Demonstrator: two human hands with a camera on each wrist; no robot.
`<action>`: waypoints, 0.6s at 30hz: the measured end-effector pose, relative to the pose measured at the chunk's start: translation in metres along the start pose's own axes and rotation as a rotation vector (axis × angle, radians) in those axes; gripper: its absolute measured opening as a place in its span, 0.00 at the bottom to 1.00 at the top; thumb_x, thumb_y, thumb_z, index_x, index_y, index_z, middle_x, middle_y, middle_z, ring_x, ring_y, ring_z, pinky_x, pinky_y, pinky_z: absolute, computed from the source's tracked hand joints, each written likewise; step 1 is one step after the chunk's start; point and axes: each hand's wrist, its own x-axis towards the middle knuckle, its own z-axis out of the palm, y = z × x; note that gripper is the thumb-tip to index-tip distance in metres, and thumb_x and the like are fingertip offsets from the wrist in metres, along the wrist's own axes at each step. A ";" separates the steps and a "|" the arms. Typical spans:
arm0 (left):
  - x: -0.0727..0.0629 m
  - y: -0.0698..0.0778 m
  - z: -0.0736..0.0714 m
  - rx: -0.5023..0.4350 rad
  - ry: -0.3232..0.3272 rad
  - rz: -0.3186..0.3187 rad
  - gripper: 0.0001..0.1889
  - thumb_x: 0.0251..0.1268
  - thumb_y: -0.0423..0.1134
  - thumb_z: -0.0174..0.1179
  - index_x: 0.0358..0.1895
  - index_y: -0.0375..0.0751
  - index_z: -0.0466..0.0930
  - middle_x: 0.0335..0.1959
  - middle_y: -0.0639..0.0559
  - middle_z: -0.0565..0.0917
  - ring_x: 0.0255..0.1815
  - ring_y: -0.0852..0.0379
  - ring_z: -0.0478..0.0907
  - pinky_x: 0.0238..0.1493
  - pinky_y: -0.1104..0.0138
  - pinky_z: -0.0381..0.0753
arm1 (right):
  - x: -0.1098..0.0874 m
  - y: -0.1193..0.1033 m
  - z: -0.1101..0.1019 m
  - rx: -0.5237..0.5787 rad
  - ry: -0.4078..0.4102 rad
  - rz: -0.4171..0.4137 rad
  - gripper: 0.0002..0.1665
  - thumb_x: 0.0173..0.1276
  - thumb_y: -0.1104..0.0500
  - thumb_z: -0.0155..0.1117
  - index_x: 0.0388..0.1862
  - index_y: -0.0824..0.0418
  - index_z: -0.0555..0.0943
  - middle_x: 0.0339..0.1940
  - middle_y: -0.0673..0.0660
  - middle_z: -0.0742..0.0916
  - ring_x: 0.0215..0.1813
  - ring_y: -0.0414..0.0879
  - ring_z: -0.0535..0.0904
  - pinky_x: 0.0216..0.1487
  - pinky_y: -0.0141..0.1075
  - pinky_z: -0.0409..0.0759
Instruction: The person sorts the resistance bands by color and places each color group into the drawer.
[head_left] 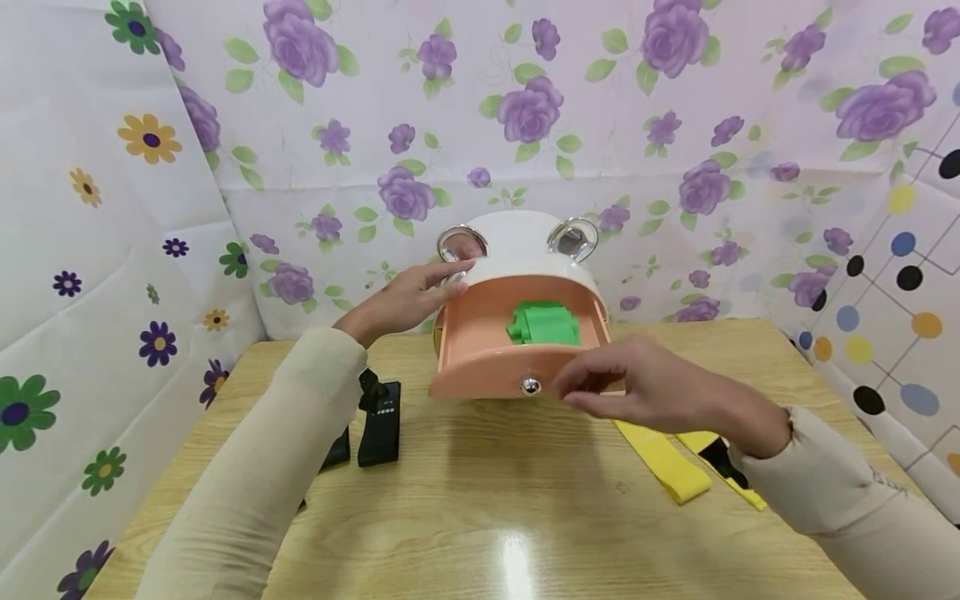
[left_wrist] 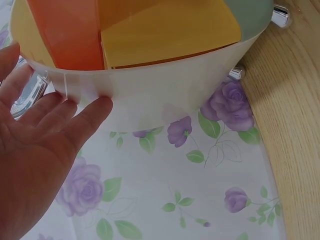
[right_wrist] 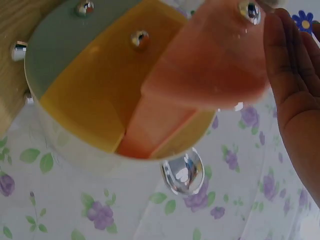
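Observation:
A white small drawer cabinet (head_left: 517, 242) with two shiny round ears stands at the back of the table. Its top peach drawer (head_left: 472, 379) is pulled out, and a folded green strip (head_left: 551, 323) lies inside. My left hand (head_left: 408, 296) rests on the cabinet's left side, fingers extended along the white shell (left_wrist: 150, 95). At the right end of the drawer front is my right hand (head_left: 652, 383), close beside the silver knob (head_left: 530, 385). In the right wrist view its fingers look fairly straight at the drawer front's edge. Lower yellow (right_wrist: 95, 80) and grey-green (right_wrist: 55, 45) drawers sit closed.
Black straps (head_left: 381, 429) with a buckle lie on the wooden table (head_left: 480, 517) to the left. Yellow straps (head_left: 667, 467) lie to the right, partly under the right forearm. Flower-printed sheets (head_left: 360, 167) hang behind and at the left side.

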 end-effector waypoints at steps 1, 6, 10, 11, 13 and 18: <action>0.000 0.000 0.000 -0.003 0.002 -0.001 0.27 0.81 0.51 0.46 0.79 0.53 0.60 0.79 0.49 0.57 0.78 0.46 0.54 0.73 0.48 0.59 | 0.000 0.000 0.004 0.018 -0.024 0.012 0.10 0.75 0.62 0.61 0.52 0.56 0.85 0.44 0.47 0.87 0.43 0.38 0.84 0.42 0.35 0.85; -0.001 0.001 0.001 -0.021 0.017 0.010 0.28 0.81 0.50 0.48 0.79 0.49 0.59 0.79 0.47 0.57 0.78 0.45 0.53 0.74 0.48 0.58 | -0.001 0.005 0.020 0.081 -0.090 0.062 0.13 0.76 0.60 0.60 0.57 0.57 0.81 0.47 0.49 0.83 0.45 0.39 0.83 0.46 0.35 0.84; -0.003 0.000 0.000 -0.103 0.071 0.008 0.29 0.79 0.47 0.53 0.78 0.47 0.61 0.79 0.47 0.57 0.78 0.46 0.55 0.73 0.49 0.59 | -0.001 0.009 0.028 0.103 -0.093 0.089 0.19 0.76 0.59 0.61 0.63 0.57 0.77 0.49 0.52 0.82 0.47 0.39 0.82 0.47 0.35 0.84; -0.003 0.001 0.000 -0.129 0.092 0.006 0.29 0.78 0.46 0.55 0.77 0.46 0.62 0.79 0.47 0.57 0.78 0.46 0.55 0.73 0.50 0.61 | 0.000 0.009 0.030 0.102 -0.089 0.086 0.20 0.76 0.59 0.62 0.65 0.57 0.76 0.51 0.52 0.81 0.47 0.40 0.82 0.47 0.35 0.84; -0.004 0.002 -0.001 -0.183 0.145 0.003 0.28 0.76 0.43 0.57 0.76 0.45 0.64 0.79 0.48 0.57 0.77 0.46 0.57 0.71 0.50 0.65 | 0.001 0.010 0.032 0.107 -0.083 0.086 0.23 0.75 0.58 0.62 0.67 0.58 0.74 0.54 0.53 0.80 0.48 0.40 0.82 0.47 0.35 0.84; -0.002 0.009 -0.006 -0.267 0.308 0.016 0.26 0.73 0.39 0.61 0.72 0.45 0.70 0.77 0.49 0.61 0.73 0.48 0.65 0.62 0.54 0.76 | 0.002 0.011 0.035 0.117 -0.093 0.102 0.30 0.76 0.59 0.61 0.73 0.60 0.67 0.54 0.51 0.82 0.50 0.40 0.83 0.49 0.35 0.83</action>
